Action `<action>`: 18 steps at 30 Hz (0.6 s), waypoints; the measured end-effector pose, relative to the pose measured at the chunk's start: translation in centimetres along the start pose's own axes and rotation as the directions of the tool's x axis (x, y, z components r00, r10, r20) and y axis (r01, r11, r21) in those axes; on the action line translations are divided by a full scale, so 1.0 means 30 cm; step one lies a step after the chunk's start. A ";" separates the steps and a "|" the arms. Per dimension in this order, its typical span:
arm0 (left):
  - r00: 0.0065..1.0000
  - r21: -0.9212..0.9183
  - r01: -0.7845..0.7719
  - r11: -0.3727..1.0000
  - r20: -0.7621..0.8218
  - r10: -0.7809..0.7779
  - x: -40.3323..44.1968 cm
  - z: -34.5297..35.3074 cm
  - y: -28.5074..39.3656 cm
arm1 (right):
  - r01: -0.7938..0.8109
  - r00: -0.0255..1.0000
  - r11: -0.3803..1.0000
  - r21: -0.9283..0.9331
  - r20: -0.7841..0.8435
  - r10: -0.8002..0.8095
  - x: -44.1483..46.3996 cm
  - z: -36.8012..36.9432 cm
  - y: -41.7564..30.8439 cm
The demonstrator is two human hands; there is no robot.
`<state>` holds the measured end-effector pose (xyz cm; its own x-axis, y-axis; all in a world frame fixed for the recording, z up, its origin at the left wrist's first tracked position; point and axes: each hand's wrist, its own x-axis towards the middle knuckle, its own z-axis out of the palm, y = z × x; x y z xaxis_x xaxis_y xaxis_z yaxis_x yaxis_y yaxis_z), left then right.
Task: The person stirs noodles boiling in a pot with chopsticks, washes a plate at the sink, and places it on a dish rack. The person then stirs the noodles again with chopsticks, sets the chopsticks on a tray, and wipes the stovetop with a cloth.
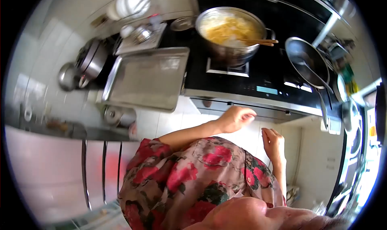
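Observation:
My left hand hangs in front of the stove's front edge, its fingers loosely curled with a gap inside and nothing visible in them. To its right, lower and nearer my body, my right hand has half-bent fingers and also appears to hold nothing. Neither hand touches anything I can see. Beyond them, a large steel pot stands on the black stove. Yellow noodle-like food fills it, with whitish steam or foam. Wooden chopsticks lie across the pot's right rim.
Left of the stove lies a shallow metal tray. A frying pan with a metal utensil in it sits on the right. A rice-cooker-like appliance, a lid and a rack of white dishes stand at left. Drawers run below the stove.

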<state>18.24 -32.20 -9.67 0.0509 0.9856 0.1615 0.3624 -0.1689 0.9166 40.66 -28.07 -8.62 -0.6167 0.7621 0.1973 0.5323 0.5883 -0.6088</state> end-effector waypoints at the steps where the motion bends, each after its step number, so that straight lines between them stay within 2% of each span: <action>1: 1.000 0.006 0.026 1.000 0.004 -0.026 -0.021 0.037 0.030 | 0.040 0.999 0.999 0.020 0.026 -0.041 -0.009 -0.006 0.009; 3: 0.998 0.014 0.067 0.998 -0.022 -0.067 -0.065 0.067 0.068 | 0.051 0.996 0.997 0.059 0.077 -0.055 -0.014 -0.021 0.018; 5: 0.997 0.060 0.043 0.997 -0.062 -0.039 -0.134 0.071 0.099 | 0.125 0.984 0.989 0.081 0.118 -0.134 -0.021 -0.021 0.028; 8: 0.974 0.149 0.151 0.977 -0.189 -0.122 -0.223 0.026 0.143 | 0.190 0.966 0.976 0.108 0.155 -0.206 -0.013 -0.009 0.002; 10: 0.957 0.108 0.125 0.986 -0.274 -0.092 -0.267 0.007 0.124 | 0.271 0.951 0.956 0.115 0.122 -0.284 -0.015 0.015 -0.022; 14: 0.963 0.117 0.119 0.986 -0.255 -0.086 -0.310 -0.052 0.135 | 0.278 0.951 0.959 0.049 0.127 -0.282 -0.024 0.044 -0.094; 16: 0.964 0.066 0.062 0.996 -0.262 -0.043 -0.342 -0.087 0.136 | 0.297 0.948 0.953 0.059 0.100 -0.302 -0.022 0.072 -0.143; 17: 0.937 0.052 -0.034 0.998 -0.346 0.050 -0.362 -0.105 0.129 | 0.297 0.948 0.952 0.070 0.094 -0.303 -0.019 0.085 -0.178; 18: 0.934 0.047 -0.038 0.998 -0.355 0.052 -0.385 -0.134 0.121 | 0.296 0.949 0.952 0.082 0.092 -0.303 -0.016 0.094 -0.206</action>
<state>15.22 -44.26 -6.73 -0.2638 0.9071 0.3281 0.4037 -0.2051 0.8916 36.04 -32.85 -7.10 -0.7997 0.5197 0.3007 0.2765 0.7632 -0.5840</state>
